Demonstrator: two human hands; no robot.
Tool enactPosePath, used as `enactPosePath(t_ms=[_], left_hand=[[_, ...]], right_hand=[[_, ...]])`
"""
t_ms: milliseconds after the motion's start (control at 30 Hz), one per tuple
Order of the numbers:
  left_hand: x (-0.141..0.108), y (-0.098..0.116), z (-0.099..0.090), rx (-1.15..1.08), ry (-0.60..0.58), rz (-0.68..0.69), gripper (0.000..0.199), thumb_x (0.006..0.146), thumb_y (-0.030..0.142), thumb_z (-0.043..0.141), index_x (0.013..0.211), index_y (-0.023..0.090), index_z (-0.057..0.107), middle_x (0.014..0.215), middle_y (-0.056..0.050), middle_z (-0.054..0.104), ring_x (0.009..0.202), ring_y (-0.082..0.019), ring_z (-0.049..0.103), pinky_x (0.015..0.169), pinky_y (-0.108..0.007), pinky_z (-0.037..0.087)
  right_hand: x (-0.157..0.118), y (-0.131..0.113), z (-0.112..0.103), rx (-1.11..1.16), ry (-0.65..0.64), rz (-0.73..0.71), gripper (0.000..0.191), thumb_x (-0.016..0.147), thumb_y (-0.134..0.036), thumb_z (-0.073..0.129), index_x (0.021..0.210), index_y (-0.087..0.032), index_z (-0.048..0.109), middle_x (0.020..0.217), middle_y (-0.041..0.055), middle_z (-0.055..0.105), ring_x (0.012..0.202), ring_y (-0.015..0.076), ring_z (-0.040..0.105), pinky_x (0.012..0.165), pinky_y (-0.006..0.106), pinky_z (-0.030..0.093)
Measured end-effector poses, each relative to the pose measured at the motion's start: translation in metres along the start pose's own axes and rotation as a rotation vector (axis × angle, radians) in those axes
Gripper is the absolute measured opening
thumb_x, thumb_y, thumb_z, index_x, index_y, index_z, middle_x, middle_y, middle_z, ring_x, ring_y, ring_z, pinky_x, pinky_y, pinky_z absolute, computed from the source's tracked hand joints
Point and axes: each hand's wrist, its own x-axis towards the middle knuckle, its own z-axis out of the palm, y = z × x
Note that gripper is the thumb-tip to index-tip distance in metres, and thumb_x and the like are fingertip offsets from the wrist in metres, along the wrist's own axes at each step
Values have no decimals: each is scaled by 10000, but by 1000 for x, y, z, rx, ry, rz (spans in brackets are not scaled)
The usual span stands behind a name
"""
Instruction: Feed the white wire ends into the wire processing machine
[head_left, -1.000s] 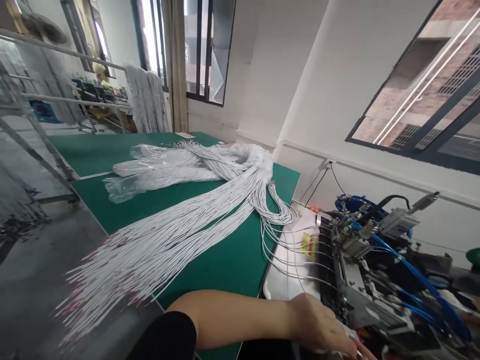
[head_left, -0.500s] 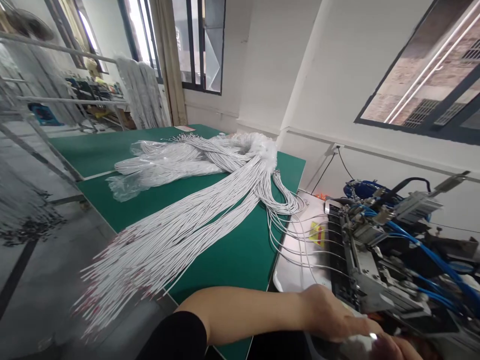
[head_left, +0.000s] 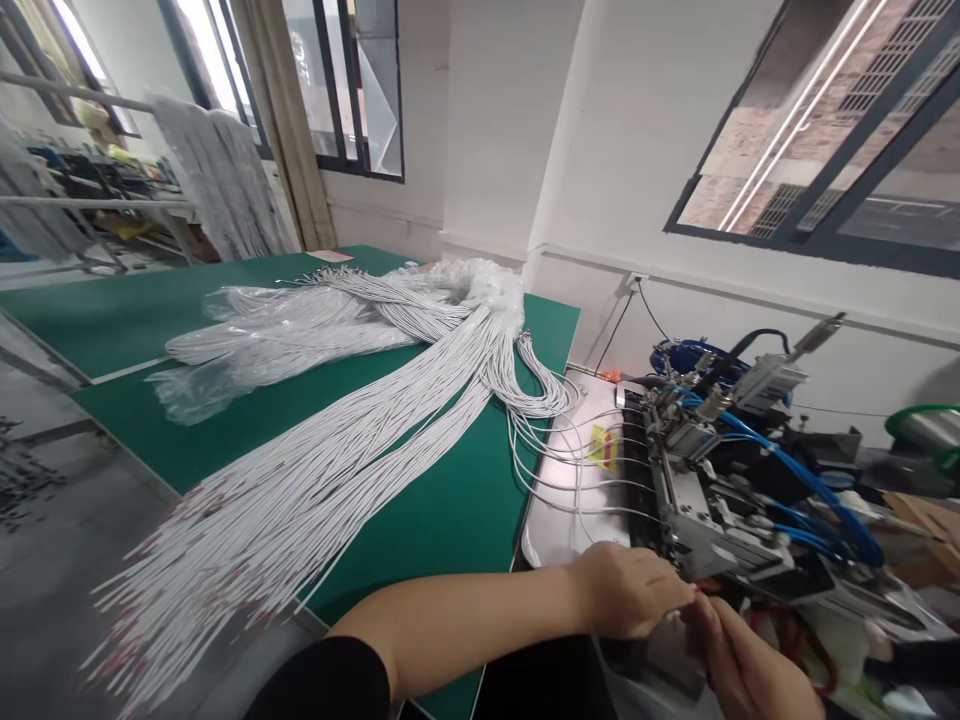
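My left hand (head_left: 634,592) reaches across from the lower left, its fingers closed in a pinch. My right hand (head_left: 750,665) comes from the lower right, also pinched, its fingertips meeting those of the left. Whatever lies between the fingers is too small and covered to make out. Both hands are just in front of a bench machine (head_left: 705,490) with metal clamps and blue air tubes. Several grey-white cables run from the table across the machine's pale metal plate (head_left: 562,505) into its black slotted bar (head_left: 641,480).
A large bundle of white cables (head_left: 337,440) with reddish ends spreads over the green table (head_left: 420,540), hanging past its edge. Plastic-wrapped cable bundles (head_left: 277,330) lie behind it. Racks with hanging cables (head_left: 225,180) stand at the far left. A dark sleeve shows at the lower right.
The view has turned right, so table and machine appear further left. My right hand has come more into sight, and the two hands' fingertips now meet more clearly.
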Motion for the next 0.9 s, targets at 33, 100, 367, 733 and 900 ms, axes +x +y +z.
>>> enactPosePath(t_ms=[33,100,367,733,900], left_hand=[[-1,0,-1,5,0,-9,244,879,212,392,1043,171,569,930,-42,651,849,-148,614,646,-247,487],[-4,2,-4,3,3,-19,238,884,229,392,1050,176,555,890,-32,636,820,-139,611,615,-230,473],[-9,7,-13,-8,121,-6,238,951,274,324,1016,188,537,736,2,591,615,-117,583,475,-217,408],[-11,7,-19,-139,70,43,248,935,227,327,914,160,565,799,-30,669,677,-113,632,556,-203,446],[-12,6,-18,-153,76,44,233,931,228,341,928,164,565,791,-24,666,673,-118,624,557,-208,437]], right_hand=[[-1,0,0,3,7,-9,480,925,-561,303,769,-225,608,543,1,615,476,152,593,490,211,407],[-4,-1,-1,19,31,-31,438,941,-506,319,887,-207,635,610,18,657,533,156,626,537,211,429],[-15,-7,-4,107,99,-76,267,943,-357,408,993,-188,609,796,55,695,684,165,649,635,219,460],[-19,-16,1,194,5,-23,294,976,-314,334,756,-206,496,661,5,562,628,135,543,614,210,371],[-20,-15,7,154,28,-20,364,972,-332,318,666,-200,465,605,7,530,573,133,511,584,228,346]])
